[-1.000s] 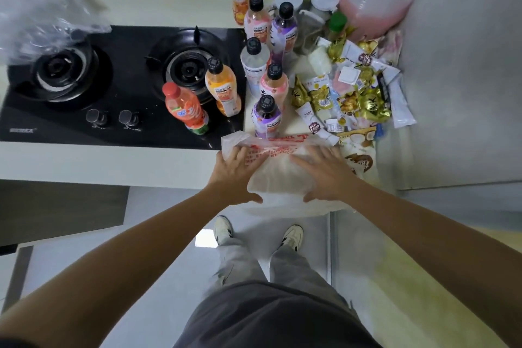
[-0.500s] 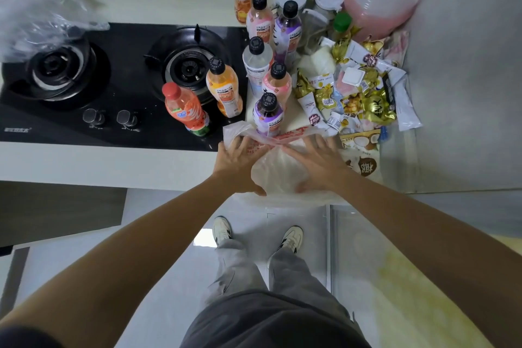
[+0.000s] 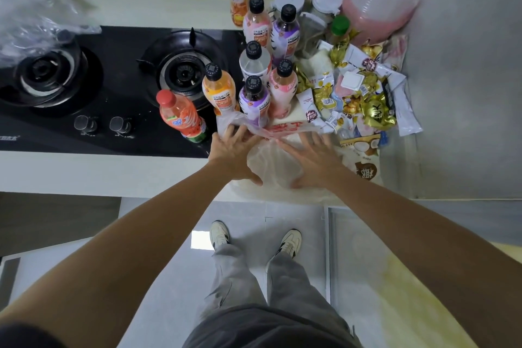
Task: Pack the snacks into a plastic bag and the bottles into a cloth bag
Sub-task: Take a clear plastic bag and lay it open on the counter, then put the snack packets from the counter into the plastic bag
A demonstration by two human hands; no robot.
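Both hands lie flat with fingers spread, gripping nothing, pressed on a translucent plastic bag with red print (image 3: 271,161) at the counter's front edge: left hand (image 3: 234,155) at its 9 o'clock side, right hand (image 3: 310,161) at 3 o'clock. At 12 o'clock the drink bottles (image 3: 254,65) stand clustered beside the gas hob (image 3: 113,87); at 1 o'clock the wrapped snacks (image 3: 358,93) lie heaped on the counter.
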